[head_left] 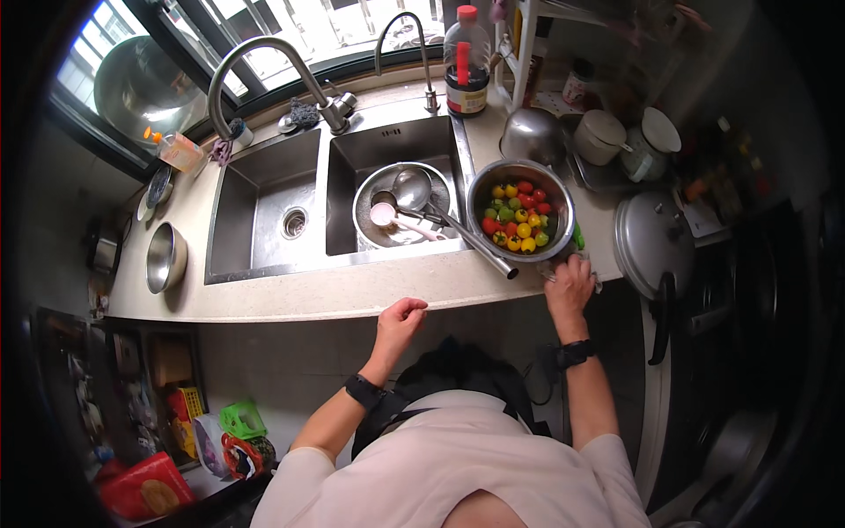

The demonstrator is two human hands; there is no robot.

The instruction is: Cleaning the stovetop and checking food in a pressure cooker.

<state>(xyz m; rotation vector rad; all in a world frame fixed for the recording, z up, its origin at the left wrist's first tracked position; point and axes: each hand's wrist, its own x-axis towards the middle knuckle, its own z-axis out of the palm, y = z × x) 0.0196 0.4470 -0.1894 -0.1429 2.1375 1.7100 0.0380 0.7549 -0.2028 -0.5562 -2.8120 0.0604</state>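
My left hand [401,318] is loosely curled at the counter's front edge, with nothing seen in it. My right hand [572,285] grips a crumpled, clear plastic bag [596,284] on the counter, just below a steel bowl [474,218]. That bowl holds red, yellow and green cherry tomatoes [523,230]. A long metal handle [492,253] reaches from the right sink basin over the counter's edge strip. In that basin lies a steel strainer bowl [358,210] with a steel ladle [412,189] and a pink ladle [382,214] inside.
The left basin [264,204] has a drain. An empty steel bowl [158,257] stands tilted-looking at the left. A curved faucet [264,43] rises behind the basins. A pressure cooker lid [653,237], a lidded pot [597,137] and a plastic bottle [467,66] are at the right.
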